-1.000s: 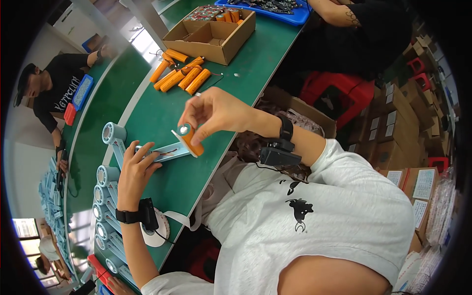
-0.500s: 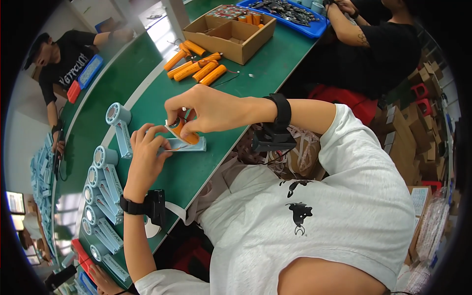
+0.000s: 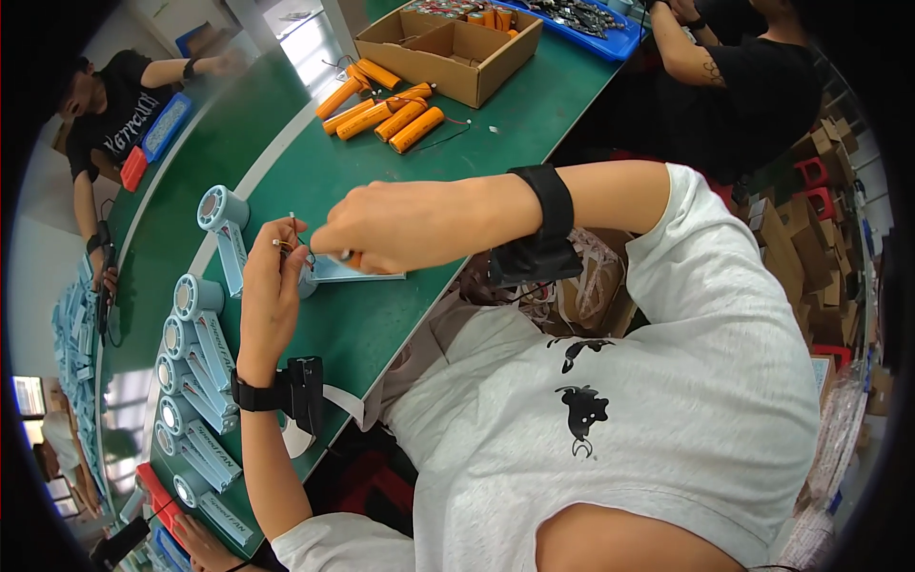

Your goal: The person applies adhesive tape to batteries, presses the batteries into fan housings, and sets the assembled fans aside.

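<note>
My left hand (image 3: 270, 296) is closed, thumb and fingers pinching thin wires (image 3: 285, 245) with a small pale connector at their end. Close beside it, my right hand (image 3: 405, 229) is curled with its back upward. An orange battery (image 3: 354, 258) peeks out under its fingers, mostly covered by them. Beneath both hands a light-blue handheld fan casing (image 3: 357, 270) lies on the green table, its round head largely hidden behind my left fingers.
Several light-blue fans (image 3: 197, 297) line the table's left side. Wrapped orange batteries (image 3: 362, 119) lie beyond my hands, before a divided cardboard box (image 3: 462, 62). A blue tray (image 3: 610, 43) of dark parts stands far right. Other people work across the table and at right.
The orange battery has come down lower and is now mostly covered by my right hand. My left fingers have risen off the casing and now pinch the wires.
</note>
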### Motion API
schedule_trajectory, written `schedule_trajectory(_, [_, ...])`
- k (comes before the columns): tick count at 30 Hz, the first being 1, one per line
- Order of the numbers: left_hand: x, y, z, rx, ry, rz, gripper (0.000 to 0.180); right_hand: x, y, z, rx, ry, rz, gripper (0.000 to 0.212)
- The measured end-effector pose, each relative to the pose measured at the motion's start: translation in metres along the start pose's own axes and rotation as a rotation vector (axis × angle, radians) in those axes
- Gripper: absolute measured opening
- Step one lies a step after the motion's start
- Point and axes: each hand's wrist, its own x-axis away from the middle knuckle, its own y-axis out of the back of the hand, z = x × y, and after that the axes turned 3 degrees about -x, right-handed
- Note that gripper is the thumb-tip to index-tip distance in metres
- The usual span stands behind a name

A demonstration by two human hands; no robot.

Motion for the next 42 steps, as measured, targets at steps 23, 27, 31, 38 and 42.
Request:
schedule_trajectory(23, [0.016, 0.03, -0.001, -0.147, -0.027, 0.085, 0.037, -0.03, -0.047, -0.045, -0.311, -0.062, 0.187, 0.034])
schedule_trajectory(27, [0.002, 0.018, -0.007, -0.28, -0.096, 0.164, 0.047, -0.001, -0.059, -0.039, -0.711, -0.286, -0.217, 0.037])
schedule_trajectory(31, [-0.017, 0.043, -0.022, -0.387, -0.026, 0.217, 0.052, -0.007, -0.042, -0.051, -0.617, -0.239, -0.267, 0.039])
schedule_trajectory(38, [-0.113, 0.159, 0.039, -0.649, -0.264, -0.115, 0.043, 0.04, 0.021, -0.055, 0.004, -0.466, -0.584, 0.025])
schedule_trajectory(42, [-0.168, 0.182, 0.174, -0.786, 0.288, 0.047, 0.05, 0.043, 0.006, -0.074, 0.376, -0.715, -0.487, 0.015])
